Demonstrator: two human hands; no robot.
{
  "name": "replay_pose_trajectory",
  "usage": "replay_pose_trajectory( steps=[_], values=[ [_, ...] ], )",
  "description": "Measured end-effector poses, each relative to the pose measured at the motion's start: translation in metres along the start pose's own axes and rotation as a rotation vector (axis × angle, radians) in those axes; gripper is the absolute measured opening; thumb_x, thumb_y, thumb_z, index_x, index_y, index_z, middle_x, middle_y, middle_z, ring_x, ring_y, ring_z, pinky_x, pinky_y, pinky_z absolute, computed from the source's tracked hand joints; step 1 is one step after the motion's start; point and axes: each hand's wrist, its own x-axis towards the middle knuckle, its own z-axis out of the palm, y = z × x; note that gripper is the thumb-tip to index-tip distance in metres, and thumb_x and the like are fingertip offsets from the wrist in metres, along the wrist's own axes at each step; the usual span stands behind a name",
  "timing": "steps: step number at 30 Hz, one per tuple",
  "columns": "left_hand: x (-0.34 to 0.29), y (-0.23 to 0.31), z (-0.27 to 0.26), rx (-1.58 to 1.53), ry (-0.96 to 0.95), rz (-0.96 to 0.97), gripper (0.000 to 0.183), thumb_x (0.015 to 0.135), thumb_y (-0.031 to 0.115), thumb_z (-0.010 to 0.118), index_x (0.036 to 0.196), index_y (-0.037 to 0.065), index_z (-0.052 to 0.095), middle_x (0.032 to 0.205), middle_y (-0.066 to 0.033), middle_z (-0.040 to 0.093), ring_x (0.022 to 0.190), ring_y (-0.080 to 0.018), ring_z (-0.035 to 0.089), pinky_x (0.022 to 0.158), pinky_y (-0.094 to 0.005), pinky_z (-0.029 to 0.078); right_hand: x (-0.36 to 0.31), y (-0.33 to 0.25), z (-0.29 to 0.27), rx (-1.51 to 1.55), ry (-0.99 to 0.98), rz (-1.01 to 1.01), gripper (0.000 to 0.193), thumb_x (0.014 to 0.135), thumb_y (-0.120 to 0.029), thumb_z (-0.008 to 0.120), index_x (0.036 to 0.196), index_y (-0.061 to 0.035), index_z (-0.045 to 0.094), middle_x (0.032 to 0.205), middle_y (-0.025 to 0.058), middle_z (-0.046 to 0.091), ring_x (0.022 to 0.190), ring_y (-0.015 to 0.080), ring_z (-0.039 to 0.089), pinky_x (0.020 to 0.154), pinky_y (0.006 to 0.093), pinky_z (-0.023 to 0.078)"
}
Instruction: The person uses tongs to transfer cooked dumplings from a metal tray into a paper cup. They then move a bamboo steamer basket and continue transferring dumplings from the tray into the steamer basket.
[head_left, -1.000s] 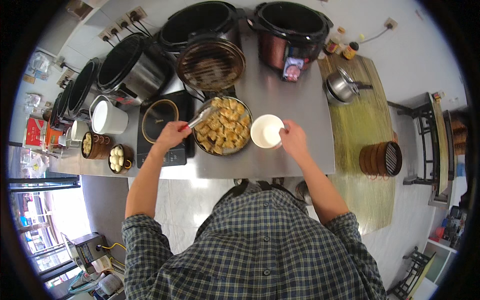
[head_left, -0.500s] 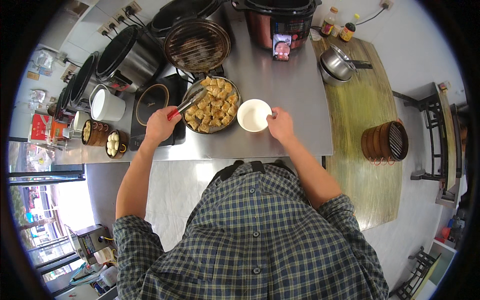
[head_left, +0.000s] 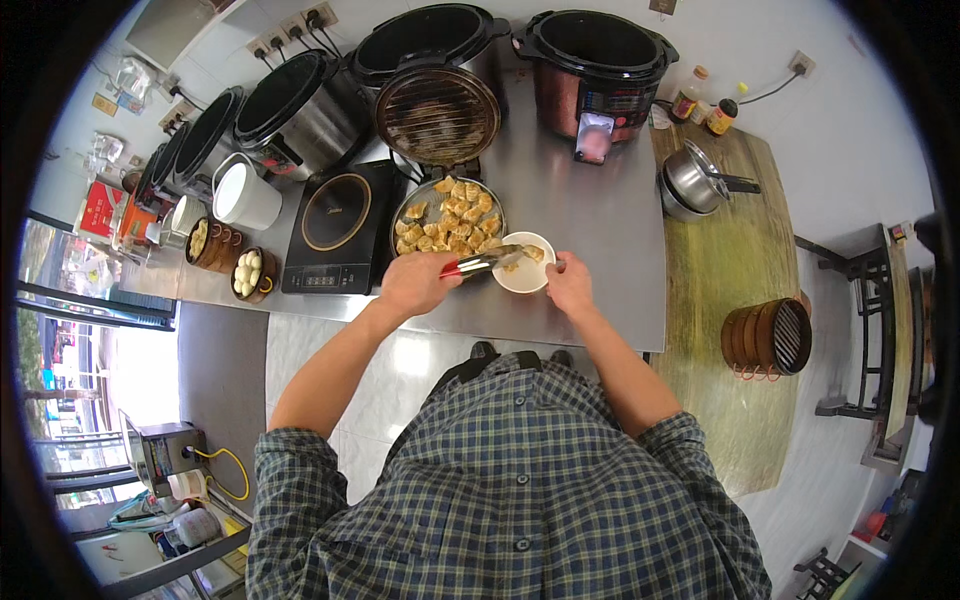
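My left hand (head_left: 418, 284) grips metal tongs (head_left: 488, 262) with red handles, their tips reaching over a small white bowl (head_left: 522, 276). A fried dumpling (head_left: 528, 255) sits at the tong tips inside the bowl. My right hand (head_left: 570, 286) holds the bowl's right rim on the steel counter (head_left: 600, 250). Just behind the bowl stands a round metal tray (head_left: 447, 217) full of golden fried dumplings.
A black induction hob (head_left: 335, 222) lies left of the tray. Behind are a round pan with a dark grid (head_left: 437, 115), several big cookers (head_left: 598, 55), a white pot (head_left: 243, 196). To the right are a steel saucepan (head_left: 694, 180) and bamboo steamers (head_left: 768, 338) on a wooden table.
The tongs have swung right from the dumpling tray to the white bowl, carrying a dumpling. My right hand stays on the bowl.
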Motion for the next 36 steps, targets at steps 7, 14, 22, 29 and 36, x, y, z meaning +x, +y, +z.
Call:
replay_pose_trajectory(
  steps=[7,14,22,29,36],
  values=[
    [-0.005,0.002,0.004,0.101,-0.081,-0.061,0.043,0.092,0.033,0.077,0.126,0.007,0.068,0.11,-0.0154,0.076,0.1,-0.0375,0.072,0.086,-0.0484,0.057,0.008,0.012,-0.008,0.032,-0.037,0.018,0.037,0.097,-0.025,0.066,0.127,-0.0031,0.069,0.102,0.0207,0.078,0.095,0.0367,0.075,0.09,0.0451,0.059],
    [-0.04,-0.014,-0.009,-0.057,0.182,-0.116,0.053,0.089,0.031,0.08,0.134,0.006,0.065,0.108,-0.0178,0.075,0.095,-0.0393,0.073,0.082,-0.0479,0.058,0.068,-0.006,-0.049,-0.148,0.249,-0.087,0.049,0.095,-0.033,0.074,0.129,0.0019,0.066,0.111,0.0244,0.075,0.104,0.0394,0.073,0.094,0.0463,0.057],
    [-0.079,-0.001,-0.008,-0.295,0.139,-0.399,0.046,0.089,0.027,0.083,0.125,0.007,0.065,0.098,-0.0147,0.073,0.076,-0.0323,0.073,0.068,-0.044,0.056,0.183,-0.038,-0.039,-0.237,0.598,-0.046,0.101,0.084,-0.044,0.088,0.154,0.0076,0.036,0.151,0.0344,0.046,0.138,0.0481,0.05,0.114,0.0525,0.045],
    [-0.089,-0.009,0.006,-0.405,0.052,-0.472,0.056,0.086,0.018,0.085,0.134,0.0,0.064,0.098,-0.0126,0.071,0.072,-0.0246,0.069,0.067,-0.0381,0.056,0.253,-0.052,-0.004,-0.352,0.873,-0.066,0.11,0.076,-0.049,0.092,0.152,0.0083,0.037,0.147,0.0288,0.054,0.138,0.0424,0.052,0.117,0.0512,0.04],
    [-0.084,-0.021,0.013,-0.421,0.024,-0.469,0.055,0.085,0.014,0.085,0.134,0.0,0.064,0.098,-0.0122,0.072,0.071,-0.024,0.068,0.067,-0.0368,0.056,0.258,-0.055,-0.003,-0.456,0.926,-0.028,0.099,0.073,-0.043,0.092,0.144,0.0071,0.044,0.128,0.0229,0.063,0.122,0.0398,0.059,0.106,0.0505,0.045]
  ],
)
